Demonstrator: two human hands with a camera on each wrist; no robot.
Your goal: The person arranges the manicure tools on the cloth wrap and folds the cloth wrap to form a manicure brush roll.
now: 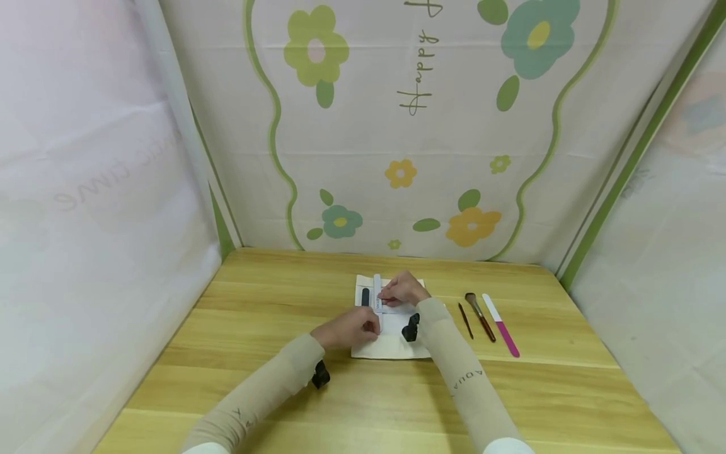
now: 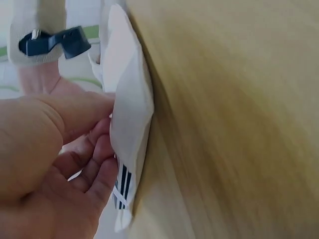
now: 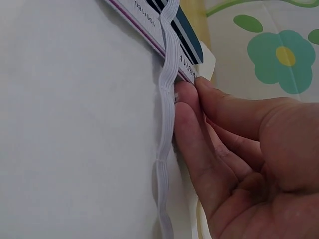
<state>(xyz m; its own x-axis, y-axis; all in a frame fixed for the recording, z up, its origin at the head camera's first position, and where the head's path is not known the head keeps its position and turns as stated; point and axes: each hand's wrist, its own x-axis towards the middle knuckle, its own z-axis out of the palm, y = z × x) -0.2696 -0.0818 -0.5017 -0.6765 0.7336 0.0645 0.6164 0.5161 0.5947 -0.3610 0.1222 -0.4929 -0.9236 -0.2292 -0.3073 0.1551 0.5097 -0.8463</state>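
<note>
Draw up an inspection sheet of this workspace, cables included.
Surface: wood-grain table, lit evenly enough to show its pale grain.
Job's things: white pouch laid open; white elastic band crossing over a pale file; dark file beside it.
Clutter: thin dark stick, brush and pink-and-white file lie apart, right of the pouch.
Left hand: at the pouch's near part; exact hold hidden.
Right hand: fingertips beside the pale file and elastic band; exact hold unclear.
Cables: nothing seen.
Surroundings: flower-printed white panels behind and at both sides.
</note>
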